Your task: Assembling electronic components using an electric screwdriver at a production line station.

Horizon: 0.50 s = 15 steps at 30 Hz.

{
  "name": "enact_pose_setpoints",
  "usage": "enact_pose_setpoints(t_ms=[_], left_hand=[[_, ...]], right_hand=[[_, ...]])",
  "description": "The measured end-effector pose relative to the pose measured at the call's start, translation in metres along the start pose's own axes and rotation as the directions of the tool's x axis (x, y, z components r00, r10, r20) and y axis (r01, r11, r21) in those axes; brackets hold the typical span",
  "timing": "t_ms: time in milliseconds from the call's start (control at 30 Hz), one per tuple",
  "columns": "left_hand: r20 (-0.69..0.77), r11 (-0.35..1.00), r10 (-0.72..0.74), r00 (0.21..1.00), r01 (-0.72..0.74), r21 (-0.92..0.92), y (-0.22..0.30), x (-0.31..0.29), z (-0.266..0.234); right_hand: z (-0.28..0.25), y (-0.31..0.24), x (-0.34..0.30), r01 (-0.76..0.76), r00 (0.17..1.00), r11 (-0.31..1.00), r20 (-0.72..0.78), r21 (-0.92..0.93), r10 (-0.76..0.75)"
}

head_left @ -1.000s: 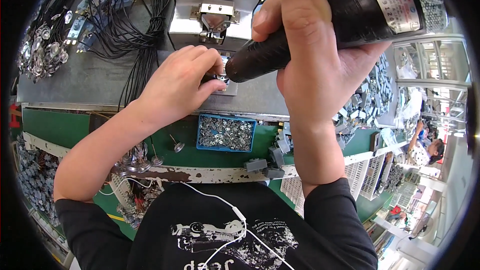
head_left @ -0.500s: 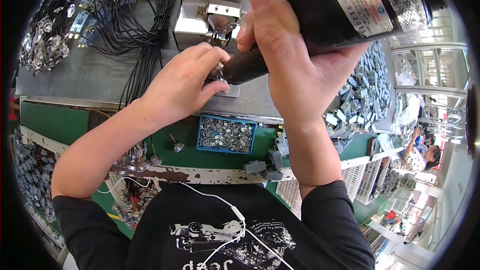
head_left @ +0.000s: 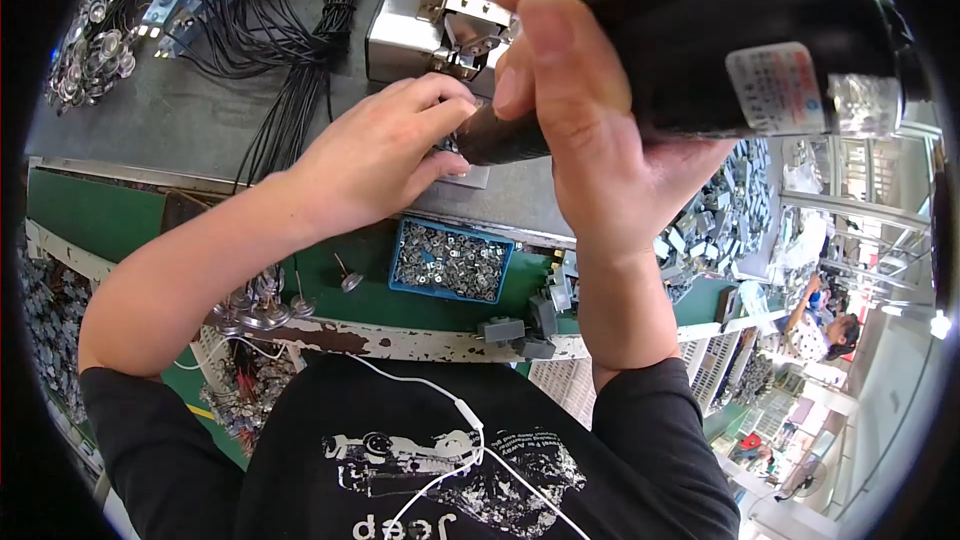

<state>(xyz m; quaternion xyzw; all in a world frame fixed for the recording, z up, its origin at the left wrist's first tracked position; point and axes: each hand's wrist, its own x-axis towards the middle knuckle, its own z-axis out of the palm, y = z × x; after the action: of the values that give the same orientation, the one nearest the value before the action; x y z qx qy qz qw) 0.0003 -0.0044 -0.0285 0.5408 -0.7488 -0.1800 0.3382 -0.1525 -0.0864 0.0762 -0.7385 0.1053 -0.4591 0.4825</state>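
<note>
My right hand (head_left: 590, 130) is wrapped round the thick body of a black electric screwdriver (head_left: 720, 0), which slants down to the left. At its narrow nose, my left hand (head_left: 385, 140) is closed with thumb and fingertips around a small part. That part and the tool's tip are mostly hidden by my fingers. Just beyond my fingertips stands a metal clamp fixture (head_left: 472, 32), fixed to a bright metal box (head_left: 405, 25). A pale metal plate (head_left: 470, 177) shows under the tool's nose.
Black cables (head_left: 320, 48) lie bundled left of the box, with round metal pieces (head_left: 95, 50) at far left. A blue tray (head_left: 440, 292) of small metal parts sits in front. Grey blocks (head_left: 540, 320) lie beside it, more (head_left: 725, 200) at right. Another person (head_left: 815, 335) sits far right.
The view has shifted slightly, and the electric screwdriver has turned a little in my right hand, its label facing differently. Both hands keep their hold at the same spot by the fixture.
</note>
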Motion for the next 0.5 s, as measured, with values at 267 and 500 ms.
enact_pose_setpoints(t_ms=[267, 500], left_hand=[[0.131, 0.984, 0.163, 0.978, -0.171, 0.053, 0.015, 0.008, -0.034], [0.181, 0.982, 0.085, 0.98, -0.114, 0.152, 0.016, 0.0, -0.038]], right_hand=[[-0.045, -0.015, -0.027, -0.261, 0.961, 0.962, -0.112, -0.073, 0.253], [-0.09, 0.024, -0.046, 0.062, 0.997, 0.877, 0.074, -0.476, -0.03]])
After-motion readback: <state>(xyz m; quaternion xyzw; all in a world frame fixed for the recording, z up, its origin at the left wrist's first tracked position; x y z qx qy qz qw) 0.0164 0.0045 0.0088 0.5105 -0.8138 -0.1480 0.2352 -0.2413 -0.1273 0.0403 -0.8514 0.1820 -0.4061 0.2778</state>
